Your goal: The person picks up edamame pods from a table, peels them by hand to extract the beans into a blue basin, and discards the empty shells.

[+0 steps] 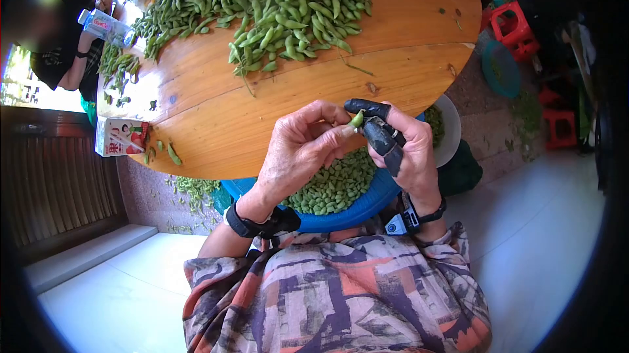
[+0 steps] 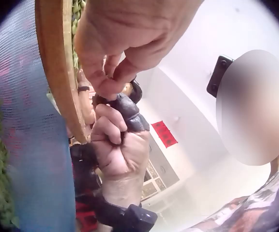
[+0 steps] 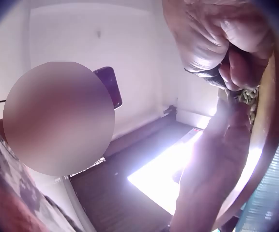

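Observation:
Over the near edge of the wooden table, my left hand pinches a green soybean pod between thumb and fingertips. My right hand, with black covers on its thumb and fingers, grips the pod's other side. In the left wrist view the fingertips of both hands meet and hide the pod. Below the hands stands a blue basin holding many shelled green soybeans. A large heap of unshelled pods lies across the far part of the table.
The round wooden table carries a juice carton and a few loose pods at left. A person holding a plastic bottle sits at the far left. A white bowl and red stools stand at right.

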Available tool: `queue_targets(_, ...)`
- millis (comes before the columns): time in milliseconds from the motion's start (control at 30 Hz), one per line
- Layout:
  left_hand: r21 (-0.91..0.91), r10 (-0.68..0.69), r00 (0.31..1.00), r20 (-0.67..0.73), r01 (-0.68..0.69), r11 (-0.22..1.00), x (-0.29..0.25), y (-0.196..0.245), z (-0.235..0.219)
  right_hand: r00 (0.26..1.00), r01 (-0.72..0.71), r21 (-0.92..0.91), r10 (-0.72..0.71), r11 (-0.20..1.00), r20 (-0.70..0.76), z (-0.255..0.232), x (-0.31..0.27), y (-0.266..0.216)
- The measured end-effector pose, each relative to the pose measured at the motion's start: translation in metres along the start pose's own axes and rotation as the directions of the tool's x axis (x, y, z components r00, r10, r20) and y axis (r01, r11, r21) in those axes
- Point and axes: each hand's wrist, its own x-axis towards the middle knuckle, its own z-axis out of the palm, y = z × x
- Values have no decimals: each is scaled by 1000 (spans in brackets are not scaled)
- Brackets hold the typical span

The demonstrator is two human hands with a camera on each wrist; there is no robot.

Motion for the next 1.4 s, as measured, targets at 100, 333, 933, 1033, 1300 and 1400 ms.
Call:
queue_targets(100,97,-29,996,-85,37,995,-1,0,-1,996,50,-47,-46,998,72,-6,0,-5)
queue_targets(333,-41,-155,988,-19,154,987,-3,8,1,993,70,-161,-52,984,110,-10,4,-9)
queue_targets(933,60,-163,982,98,158,986,0,4,-5,984,175,-372,-179,912,25,2,-2,-7)
queue_targets(1033,174,-182,980,76,166,971,-1,4,-4,951,267,-497,-309,825,-3,12,-3,-1)
queue_targets(1300,180,-46,995,-90,62,982,-3,-7,15,861,344,-628,-501,698,-86,31,-2,13)
queue_targets(1400,138,-16,993,-117,32,990,-2,-4,21,877,329,-567,-467,755,-113,26,2,10)
